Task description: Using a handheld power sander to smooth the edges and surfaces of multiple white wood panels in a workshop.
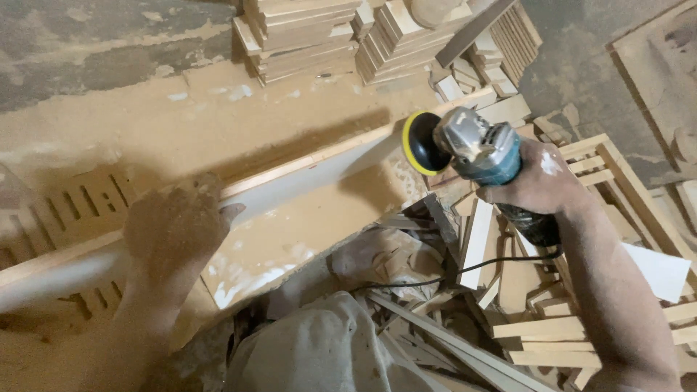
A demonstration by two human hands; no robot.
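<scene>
My right hand [541,181] grips a teal and grey angle grinder [475,149] with a black disc edged in yellow [421,143]. The disc hangs just off the right end of a long pale wooden board [305,181]. This board runs diagonally from lower left to upper right across a dust-covered workbench [145,123]. My left hand [174,225], coated in sawdust, presses on the board near its left part, fingers spread over its edge. The grinder's black cord [465,268] trails down to the left.
Stacks of cut wooden pieces [305,33] stand at the back of the bench. A heap of offcuts and slatted frames [552,305] lies at the right under my arm. A slotted wooden panel [80,207] lies under the board at left. My dusty clothing [319,348] fills the bottom middle.
</scene>
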